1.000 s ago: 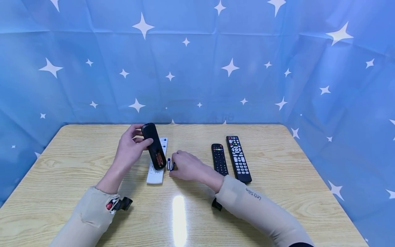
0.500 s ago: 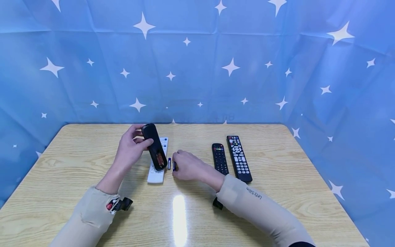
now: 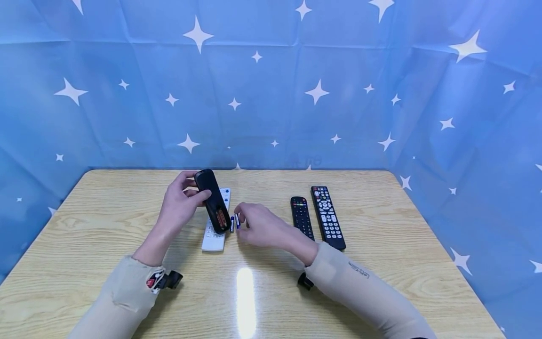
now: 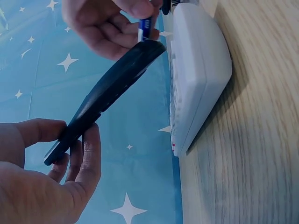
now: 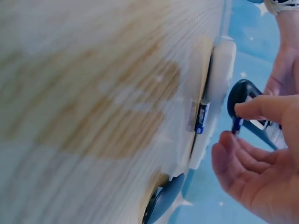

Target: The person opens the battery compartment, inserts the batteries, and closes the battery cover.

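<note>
My left hand (image 3: 179,200) holds a black remote control (image 3: 210,193) raised and tilted, its back facing up. The battery compartment (image 3: 222,218) at its near end is uncovered, with orange-brown showing inside. A blue-and-white battery (image 5: 237,125) is pinched between thumb and fingertips of my right hand (image 3: 264,226), right beside the remote's compartment end. A second battery (image 5: 202,117) lies on the table alongside the white remote (image 3: 213,242). The black remote hangs above that white one and partly hides it in the head view.
A smaller black remote (image 3: 301,214) and a longer black one with white buttons (image 3: 328,219) lie right of my right hand. A dark curved piece (image 5: 163,198), its kind unclear, rests on the wooden table (image 3: 203,296). A blue starry cloth (image 3: 271,94) hangs behind.
My right hand has turned and lifted slightly, bringing the battery from its fingers' far side into clearer view. My left hand and the black remote have barely moved.
</note>
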Tool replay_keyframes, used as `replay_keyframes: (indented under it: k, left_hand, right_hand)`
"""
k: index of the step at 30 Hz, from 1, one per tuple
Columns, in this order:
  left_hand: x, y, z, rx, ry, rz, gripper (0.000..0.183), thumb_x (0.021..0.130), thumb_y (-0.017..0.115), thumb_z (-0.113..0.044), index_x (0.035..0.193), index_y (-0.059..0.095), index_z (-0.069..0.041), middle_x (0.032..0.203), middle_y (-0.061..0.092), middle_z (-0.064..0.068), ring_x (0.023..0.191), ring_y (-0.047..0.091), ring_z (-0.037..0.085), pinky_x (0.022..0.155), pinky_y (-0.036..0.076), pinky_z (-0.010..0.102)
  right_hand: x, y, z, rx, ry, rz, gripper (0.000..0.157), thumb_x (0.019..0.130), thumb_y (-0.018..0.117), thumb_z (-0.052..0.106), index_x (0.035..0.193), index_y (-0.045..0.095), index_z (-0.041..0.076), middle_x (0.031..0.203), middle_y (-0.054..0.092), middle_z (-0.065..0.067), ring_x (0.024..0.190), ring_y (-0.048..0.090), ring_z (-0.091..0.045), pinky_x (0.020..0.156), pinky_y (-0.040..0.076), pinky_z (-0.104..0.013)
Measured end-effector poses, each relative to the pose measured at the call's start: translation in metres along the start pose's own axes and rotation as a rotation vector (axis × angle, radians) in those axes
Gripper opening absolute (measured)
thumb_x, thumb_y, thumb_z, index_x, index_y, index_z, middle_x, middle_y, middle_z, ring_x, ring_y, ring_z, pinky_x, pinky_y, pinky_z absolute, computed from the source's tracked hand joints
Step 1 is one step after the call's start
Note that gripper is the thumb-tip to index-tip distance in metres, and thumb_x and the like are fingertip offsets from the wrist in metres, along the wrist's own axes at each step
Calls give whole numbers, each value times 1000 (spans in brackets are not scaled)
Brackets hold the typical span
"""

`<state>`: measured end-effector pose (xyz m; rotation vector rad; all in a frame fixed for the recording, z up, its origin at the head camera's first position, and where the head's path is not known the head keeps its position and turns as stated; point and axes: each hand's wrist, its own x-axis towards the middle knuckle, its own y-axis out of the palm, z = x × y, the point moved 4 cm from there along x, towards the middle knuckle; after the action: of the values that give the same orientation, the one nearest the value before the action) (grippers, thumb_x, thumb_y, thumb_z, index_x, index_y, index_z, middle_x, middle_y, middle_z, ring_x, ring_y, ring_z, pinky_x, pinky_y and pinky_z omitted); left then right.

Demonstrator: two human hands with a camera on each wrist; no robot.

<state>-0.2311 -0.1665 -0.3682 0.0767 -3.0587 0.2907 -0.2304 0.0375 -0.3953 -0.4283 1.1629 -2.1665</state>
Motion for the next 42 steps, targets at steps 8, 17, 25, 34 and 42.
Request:
replay_keyframes:
  k: [8, 17, 25, 34, 42]
  left_hand:
    - [0, 1, 3, -18, -19, -9, 54, 95, 69, 0, 144, 46, 1, 122, 57, 25, 89, 68, 14, 77, 61, 30]
    - [0, 3, 4, -1, -26, -2, 55, 97, 68, -3, 146, 43, 1, 127, 57, 25, 97, 69, 22, 80, 61, 34]
    - [0, 6, 4, -30, -20, -1, 55, 97, 68, -3, 146, 43, 1, 127, 56, 26, 95, 70, 23, 80, 61, 32]
    - [0, 8, 4, -45, -27, 10, 57, 97, 68, -4, 148, 41, 1, 130, 53, 26, 98, 71, 26, 79, 61, 30]
    - [0, 9, 5, -51, -33, 7, 56, 97, 67, -2, 147, 41, 2, 130, 53, 27, 97, 71, 25, 79, 61, 31]
  right_hand:
    - [-4, -5, 8, 3, -134, -91, 44, 92, 71, 6, 133, 60, -1, 101, 64, -4, 84, 60, -16, 67, 50, -22]
    - [-8, -5, 13, -50, -229, -95, 46, 95, 71, 7, 139, 58, 2, 108, 65, -5, 84, 61, -16, 66, 48, -21]
    - [-10, -3, 15, -116, -269, -74, 49, 97, 69, 8, 145, 57, 4, 114, 68, -8, 85, 63, -15, 69, 50, -19]
    - [-10, -3, 16, -137, -282, -91, 39, 97, 71, 8, 136, 65, 2, 118, 71, -10, 86, 66, -15, 69, 50, -17]
    - [-11, -6, 16, -115, -275, -139, 26, 95, 75, 5, 120, 73, 5, 108, 74, -6, 85, 68, -11, 74, 53, -19]
